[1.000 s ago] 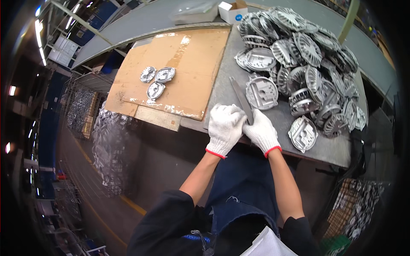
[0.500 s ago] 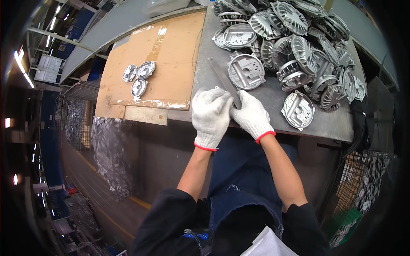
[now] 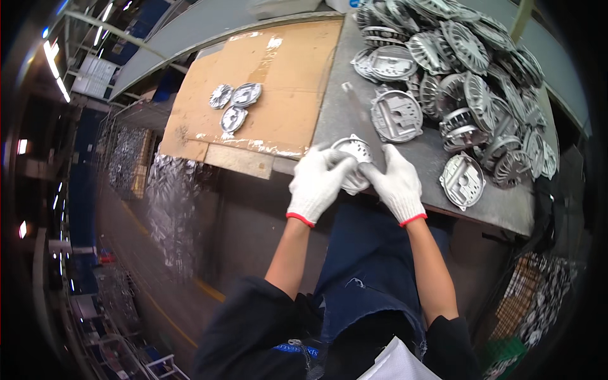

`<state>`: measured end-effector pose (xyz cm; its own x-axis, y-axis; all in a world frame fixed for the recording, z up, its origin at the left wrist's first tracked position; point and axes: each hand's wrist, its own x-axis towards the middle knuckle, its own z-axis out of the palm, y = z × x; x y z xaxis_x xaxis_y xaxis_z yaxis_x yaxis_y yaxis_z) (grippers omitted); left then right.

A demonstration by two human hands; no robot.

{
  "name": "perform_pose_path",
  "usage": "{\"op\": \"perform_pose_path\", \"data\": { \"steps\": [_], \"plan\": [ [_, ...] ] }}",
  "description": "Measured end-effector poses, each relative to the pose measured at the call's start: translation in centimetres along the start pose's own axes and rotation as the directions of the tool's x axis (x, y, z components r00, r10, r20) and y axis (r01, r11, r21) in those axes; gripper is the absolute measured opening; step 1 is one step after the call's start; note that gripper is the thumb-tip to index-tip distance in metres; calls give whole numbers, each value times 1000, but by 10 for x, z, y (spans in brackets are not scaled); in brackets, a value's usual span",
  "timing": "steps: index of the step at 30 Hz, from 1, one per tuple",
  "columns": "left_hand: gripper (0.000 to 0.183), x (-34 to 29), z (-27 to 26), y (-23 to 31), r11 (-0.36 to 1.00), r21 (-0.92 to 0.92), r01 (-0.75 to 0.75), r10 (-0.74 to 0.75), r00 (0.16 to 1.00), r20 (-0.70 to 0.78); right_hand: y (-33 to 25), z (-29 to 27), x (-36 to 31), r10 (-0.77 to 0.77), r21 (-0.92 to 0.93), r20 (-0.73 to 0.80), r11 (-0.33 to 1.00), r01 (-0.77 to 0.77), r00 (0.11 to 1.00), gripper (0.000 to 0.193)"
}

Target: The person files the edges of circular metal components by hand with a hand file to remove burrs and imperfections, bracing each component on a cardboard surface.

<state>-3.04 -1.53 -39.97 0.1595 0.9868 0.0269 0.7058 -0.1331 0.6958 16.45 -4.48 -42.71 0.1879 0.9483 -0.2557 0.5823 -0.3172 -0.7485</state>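
Note:
My left hand (image 3: 318,182), in a white knit glove with a red cuff, grips a round silver metal casting (image 3: 356,149) by its left side. The casting is tilted at the table's front edge, with its holed face showing. My right hand (image 3: 399,182), gloved the same way, is closed at the casting's right side. From its fingers a long flat grey file (image 3: 362,111) points away to the far left, its blade blurred; the grip end is hidden in the glove. Just beyond the right hand, another round casting (image 3: 397,116) lies face up on the metal table.
A big heap of finned castings (image 3: 468,69) covers the table's far right. One single casting (image 3: 462,182) lies near the front edge. On the left, a cardboard sheet (image 3: 285,76) carries three castings (image 3: 233,118). Wire cages (image 3: 130,158) with metal parts stand on the floor.
The gloves have moved apart, and the casting, mostly covered by the left glove before, now shows between them. The file has turned slightly. The whole view has shifted, with the table appearing further right.

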Motion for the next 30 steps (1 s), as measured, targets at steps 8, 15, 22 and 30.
{"op": "perform_pose_path", "data": {
  "steps": [8,15,22,30],
  "plan": [
    [40,32,-47,-48,844,-472,255,-219,967,130,33,12,2,-188,278,-180,932,233,966,61],
    [24,137,-139,-121,639,-762,99,-443,858,-260,24,10,-5,-227,237,-145,937,257,963,59],
    [33,107,-17,-19,846,-533,-13,57,996,65,35,9,-10,-202,451,-177,854,261,963,40],
    [34,109,60,21,852,-521,57,128,942,312,33,4,-22,-70,722,-121,679,136,990,25]
  ]
}}
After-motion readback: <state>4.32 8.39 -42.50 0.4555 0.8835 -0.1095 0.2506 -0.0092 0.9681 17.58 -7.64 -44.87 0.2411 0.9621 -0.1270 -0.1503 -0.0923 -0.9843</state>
